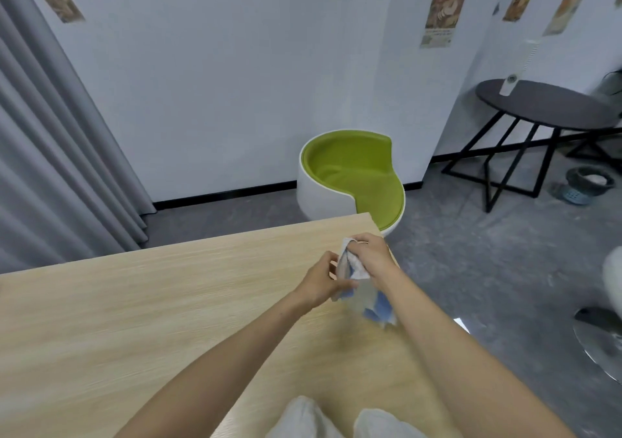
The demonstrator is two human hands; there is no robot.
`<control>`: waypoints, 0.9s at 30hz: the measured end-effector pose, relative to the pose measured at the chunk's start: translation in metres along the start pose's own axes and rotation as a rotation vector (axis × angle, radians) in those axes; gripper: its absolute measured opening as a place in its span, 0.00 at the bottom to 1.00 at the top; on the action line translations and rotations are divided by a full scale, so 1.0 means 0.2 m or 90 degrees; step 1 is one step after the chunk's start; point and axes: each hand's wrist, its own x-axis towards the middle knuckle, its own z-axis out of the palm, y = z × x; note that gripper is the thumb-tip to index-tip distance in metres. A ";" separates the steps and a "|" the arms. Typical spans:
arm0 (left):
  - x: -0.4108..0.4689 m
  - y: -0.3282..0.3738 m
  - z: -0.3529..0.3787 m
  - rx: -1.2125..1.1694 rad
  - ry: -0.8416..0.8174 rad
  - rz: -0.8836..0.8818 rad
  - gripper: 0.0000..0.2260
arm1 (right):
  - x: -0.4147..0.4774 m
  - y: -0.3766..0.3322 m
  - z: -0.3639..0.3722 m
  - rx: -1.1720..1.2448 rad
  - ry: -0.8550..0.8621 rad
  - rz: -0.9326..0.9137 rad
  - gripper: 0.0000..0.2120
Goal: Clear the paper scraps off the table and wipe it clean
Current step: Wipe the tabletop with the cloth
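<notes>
Head view, wiping stage. You hold a white-and-blue cloth [356, 281] in both hands above the far right part of the wooden bench [141, 306], close to its right edge. Your right hand [372, 255] grips the upper, bunched end, its fingers [361, 240] curled shut over the fabric. Your left hand [319, 281] pinches the cloth lower down at its side, thumb and fingers closed on a fold. The loose blue end hangs toward you and is blurred, so whether it touches the bench surface cannot be told.

No paper scraps show anywhere on the visible bench top, which reads as bare wood from the left edge to the far corner. Judged from this, the clearing part is probably done, though the nearest strip of the bench is hidden behind your forearms and knees. A small bin [587, 185] on the floor at the far right holds something pale; what it is cannot be made out.

The wiping part looks unfinished or barely begun: the cloth is gathered up between your hands, not spread flat on the wood. You appear to be folding or rearranging it for a pass.
</notes>
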 end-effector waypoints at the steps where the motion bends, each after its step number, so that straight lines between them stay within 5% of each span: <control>1: 0.02 -0.01 0.00 0.032 0.037 0.017 0.14 | 0.01 0.00 -0.01 -0.006 0.009 -0.002 0.05; 7: 0.06 -0.12 -0.15 0.251 0.036 -0.018 0.13 | 0.03 0.02 -0.11 -0.057 0.071 -0.003 0.04; 12: 0.02 -0.13 -0.38 -0.096 0.077 -0.052 0.11 | 0.06 0.08 -0.19 -0.065 0.083 0.022 0.22; 15: 0.02 -0.12 -0.47 -0.252 0.112 -0.069 0.09 | 0.06 0.11 -0.21 -0.136 0.039 0.067 0.10; 19: -0.01 -0.13 -0.48 -0.224 0.168 -0.108 0.08 | 0.08 0.17 -0.18 -0.165 0.047 0.086 0.02; 23: 0.00 -0.18 -0.48 -0.205 0.229 -0.136 0.09 | 0.08 0.17 -0.15 -0.173 0.084 0.092 0.12; 27: 0.03 -0.12 -0.51 -0.245 0.271 -0.112 0.09 | 0.11 0.06 -0.15 -0.090 0.075 -0.009 0.11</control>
